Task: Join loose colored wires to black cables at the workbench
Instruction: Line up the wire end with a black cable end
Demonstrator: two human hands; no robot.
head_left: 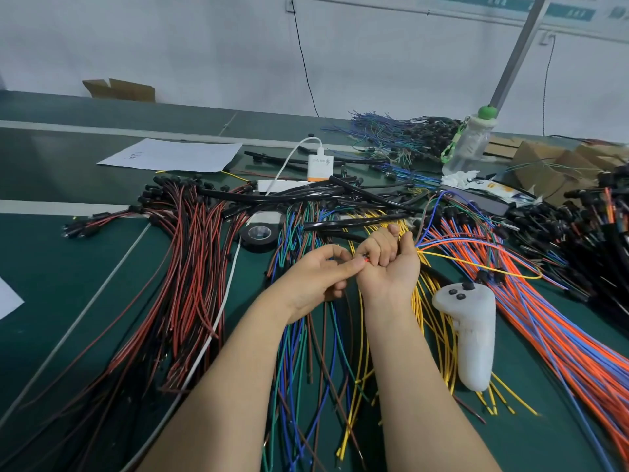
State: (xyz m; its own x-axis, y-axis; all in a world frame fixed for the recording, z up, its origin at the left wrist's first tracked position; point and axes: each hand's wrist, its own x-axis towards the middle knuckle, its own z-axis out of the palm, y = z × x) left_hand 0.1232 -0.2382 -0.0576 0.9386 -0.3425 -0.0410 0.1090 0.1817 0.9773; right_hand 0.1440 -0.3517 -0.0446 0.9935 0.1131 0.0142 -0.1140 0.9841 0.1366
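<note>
Before a clear bottle (471, 144), left hand (316, 275) and right hand (389, 264) pinch wires (442, 242).

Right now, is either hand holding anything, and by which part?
The right hand grips a few colored wires near their ends; the left hand pinches a red wire end at that fist.

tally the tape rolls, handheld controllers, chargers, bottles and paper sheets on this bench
tape roll: 1
controller: 1
charger: 1
bottle: 1
paper sheets: 2
total: 6
</note>
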